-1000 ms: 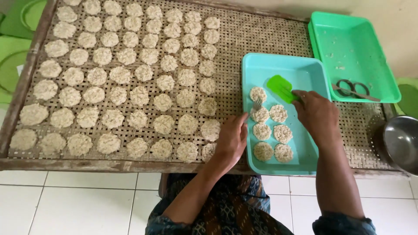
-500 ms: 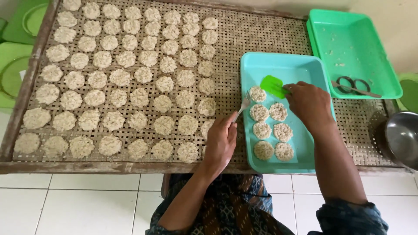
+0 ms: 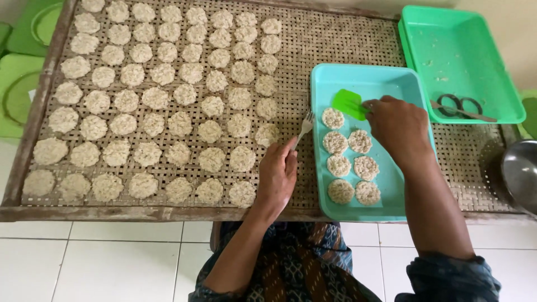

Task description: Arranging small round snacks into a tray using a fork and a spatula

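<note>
R hand (image 3: pixel 398 124) is closed on a green scraper (image 3: pixel 349 103), blade tip just beside the top patty (image 3: pixel 333 118) in the teal tray (image 3: pixel 366 81); L hand (image 3: pixel 278 176) is wrapped round a fork (image 3: pixel 304 126), tines hovering just left of the tray over the woven rack (image 3: pixel 330 42). Six more patties lie lower in the tray. To lift clean, I'd keep the scraper flat & low, slide fully under, w/ fork steadying the edge. Rows of patties fill the rack left of the tray; green tray (image 3: pixel 492 112) w/ scissors (image 3: pixel 458 106) right of it.

A home food-making spot — woven drying rack (image 3: pixel 347 45) of rice cakes (image 3: pixel 168 100), tiled floor (image 3: pixel 100 257).
</note>
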